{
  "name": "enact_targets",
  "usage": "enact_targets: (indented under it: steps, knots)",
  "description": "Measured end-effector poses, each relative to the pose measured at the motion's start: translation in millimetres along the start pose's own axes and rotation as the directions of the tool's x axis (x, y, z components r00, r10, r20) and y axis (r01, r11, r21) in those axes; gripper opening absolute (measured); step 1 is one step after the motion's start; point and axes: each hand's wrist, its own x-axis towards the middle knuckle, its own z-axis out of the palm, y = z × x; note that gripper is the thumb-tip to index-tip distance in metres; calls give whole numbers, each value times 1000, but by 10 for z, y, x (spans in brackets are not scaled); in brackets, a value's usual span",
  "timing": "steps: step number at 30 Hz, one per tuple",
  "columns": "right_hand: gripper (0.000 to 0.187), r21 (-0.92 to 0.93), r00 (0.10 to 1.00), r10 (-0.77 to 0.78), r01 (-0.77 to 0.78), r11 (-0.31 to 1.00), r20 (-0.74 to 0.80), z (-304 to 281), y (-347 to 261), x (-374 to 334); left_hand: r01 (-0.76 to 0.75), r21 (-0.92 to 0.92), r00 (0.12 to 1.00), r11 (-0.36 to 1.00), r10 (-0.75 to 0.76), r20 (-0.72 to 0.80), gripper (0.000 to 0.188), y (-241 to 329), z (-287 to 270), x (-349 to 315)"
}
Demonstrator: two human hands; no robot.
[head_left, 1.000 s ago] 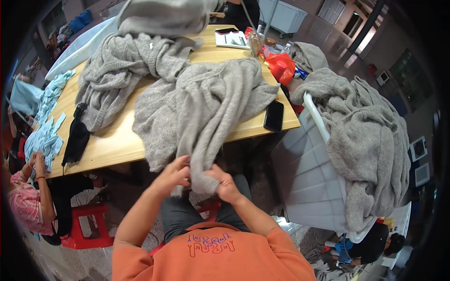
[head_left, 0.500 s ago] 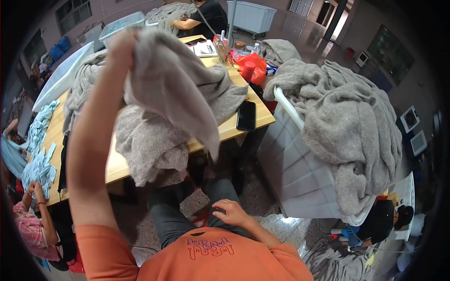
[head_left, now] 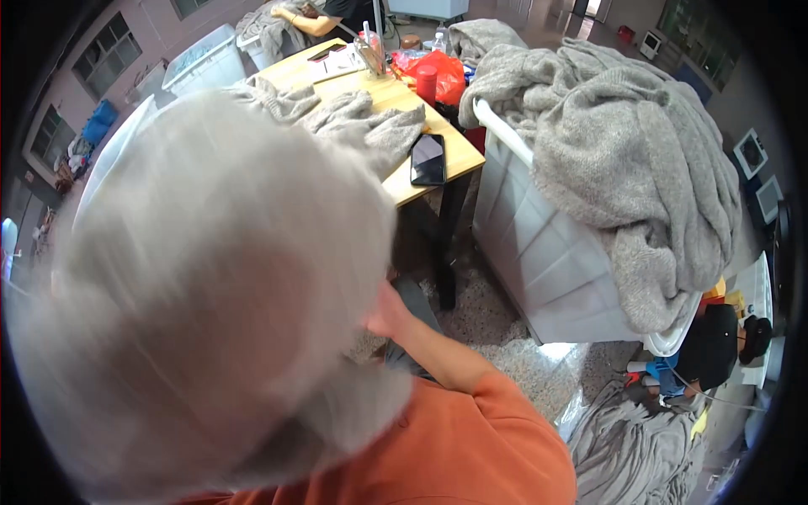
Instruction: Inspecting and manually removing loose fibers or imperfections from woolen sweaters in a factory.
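Observation:
A grey knitted piece point(head_left: 202, 278), smeared by motion, fills the left half of the view close to me. It hides my left hand and left arm entirely. My right hand point(head_left: 387, 313) is low in front of me, at the right edge of this piece; its fingers are covered or blurred, so whether it grips the fabric cannot be told. More grey knitwear point(head_left: 362, 122) lies on the wooden table point(head_left: 400, 91) behind the raised piece. A black phone point(head_left: 427, 160) rests near the table's right corner.
At my right stands a white wheeled bin point(head_left: 547, 261) heaped with grey knitwear point(head_left: 623, 143). A red cup point(head_left: 427, 84) and a red plastic bag point(head_left: 450, 74) sit on the table. A person in black point(head_left: 711, 345) is at lower right, beside grey fabric point(head_left: 644, 442) on the floor.
The grey knitted piece has swung from over the table toward me and now covers the left half. My left arm has gone out of sight behind it. My right hand has moved up toward the piece.

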Motion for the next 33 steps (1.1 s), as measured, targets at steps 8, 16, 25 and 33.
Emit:
enact_targets:
  steps: [8,16,25,33]
  knots:
    - [42,-134,891,-99,43,990,-444,-742,-106,-788,717,511,515,474,-854,70,7,-639,-1261,-2188]
    - [40,-526,689,-347,-59,848,-636,-1353,-175,-1658,360,757,453,545,-812,368,7,-1745,-74,-3884]
    - [31,-862,595,-794,-330,-385,127,-794,-470,-809,308,806,411,506,-835,367,6,-2137,-172,-4205]
    - [32,-903,942,269,-73,-424,-203,-70,106,-397,622,706,525,339,-849,-54,31,-1539,-501,-3010]
